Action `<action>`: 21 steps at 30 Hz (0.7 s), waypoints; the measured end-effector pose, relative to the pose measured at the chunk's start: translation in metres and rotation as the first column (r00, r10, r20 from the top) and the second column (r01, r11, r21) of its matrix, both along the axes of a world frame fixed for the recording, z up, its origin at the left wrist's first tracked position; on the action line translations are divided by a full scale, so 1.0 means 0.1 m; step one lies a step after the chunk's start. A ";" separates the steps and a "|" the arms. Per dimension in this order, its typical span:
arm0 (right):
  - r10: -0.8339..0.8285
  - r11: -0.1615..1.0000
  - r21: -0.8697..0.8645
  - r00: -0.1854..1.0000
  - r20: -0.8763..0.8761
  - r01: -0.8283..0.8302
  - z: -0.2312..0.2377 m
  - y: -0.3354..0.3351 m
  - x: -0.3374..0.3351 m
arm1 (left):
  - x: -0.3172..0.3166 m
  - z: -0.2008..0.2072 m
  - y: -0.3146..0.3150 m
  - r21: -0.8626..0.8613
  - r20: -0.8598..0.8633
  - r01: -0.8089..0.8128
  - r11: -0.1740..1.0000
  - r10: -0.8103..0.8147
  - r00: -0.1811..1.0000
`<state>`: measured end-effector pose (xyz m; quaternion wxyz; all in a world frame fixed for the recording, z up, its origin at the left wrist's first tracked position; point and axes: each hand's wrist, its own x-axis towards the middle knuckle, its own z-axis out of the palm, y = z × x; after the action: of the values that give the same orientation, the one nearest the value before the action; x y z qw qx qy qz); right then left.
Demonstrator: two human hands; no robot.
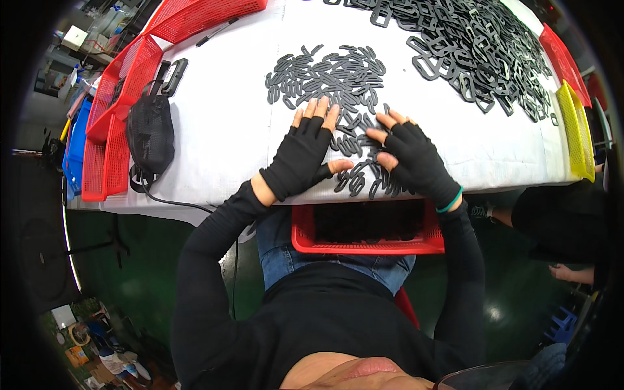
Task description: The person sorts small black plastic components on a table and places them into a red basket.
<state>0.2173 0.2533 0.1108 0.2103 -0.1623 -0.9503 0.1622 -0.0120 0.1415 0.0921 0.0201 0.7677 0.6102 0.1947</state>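
Many small dark grey oval plastic pieces (335,77) lie in a loose pile at the middle of the white table. A narrower band of the same pieces (350,144) runs from it toward the near edge, between my hands. My left hand (300,153), in a black fingerless glove, lies palm down left of this band. Its fingers are stretched out, with the tips at the pile and the thumb by the band. My right hand (416,159), gloved alike, is palm down on the right with fingers apart, partly covering some pieces. Neither hand grips anything.
A red basket (367,249) sits on my lap below the edge. Larger black rectangular rings (481,55) are heaped at the far right, beside a yellow basket (575,130). Red baskets (107,156), a black pouch (151,133) and a pen (216,32) are on the left.
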 end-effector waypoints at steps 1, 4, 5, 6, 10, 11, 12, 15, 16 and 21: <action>0.021 0.999 -0.027 1.000 -0.008 -0.021 0.00 -0.06 0.04 | -0.02 -0.01 0.03 -0.001 -0.034 -0.019 1.000 0.019 0.999; 0.076 0.995 -0.062 0.997 -0.003 -0.076 -0.01 -0.22 0.13 | 0.08 0.00 0.04 -0.057 -0.116 0.138 0.989 -0.144 0.983; 0.074 0.995 -0.064 0.997 0.000 -0.074 -0.01 -0.26 0.18 | 0.15 0.02 0.02 -0.053 -0.126 0.166 0.985 -0.172 0.977; 0.086 0.993 -0.088 0.996 0.011 -0.085 -0.02 -0.29 0.22 | 0.21 0.03 -0.02 -0.060 -0.098 0.207 0.977 -0.212 0.972; 0.086 0.959 -0.259 0.989 -0.119 -0.115 0.03 -0.32 0.33 | 0.33 0.07 -0.18 -0.124 -0.031 0.326 0.937 -0.332 0.943; 0.090 0.933 -0.330 0.981 -0.170 -0.142 0.02 -0.30 0.36 | 0.32 0.11 -0.19 -0.148 -0.033 0.369 0.918 -0.377 0.925; 0.088 0.934 -0.329 0.982 -0.168 -0.140 0.02 -0.26 0.36 | 0.29 0.12 -0.18 -0.152 -0.012 0.345 0.926 -0.351 0.936; -0.106 0.920 -0.391 0.961 -0.256 -0.002 0.02 -0.04 0.25 | -0.01 0.06 -0.02 -0.047 0.061 0.168 0.985 -0.165 0.984; -0.184 0.935 -0.345 0.941 -0.283 0.079 0.02 0.02 0.17 | -0.16 0.08 0.06 0.013 0.018 0.066 0.998 -0.066 0.998; -0.234 0.969 0.047 0.965 -0.118 0.241 -0.16 0.64 -0.22 | -0.84 -0.13 0.57 0.045 -0.121 -0.322 0.946 0.325 0.938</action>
<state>0.1949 0.3169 0.0952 0.2856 -0.2592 -0.9154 0.1156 -0.0959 0.1986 0.0793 -0.0607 0.6679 0.7257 0.1536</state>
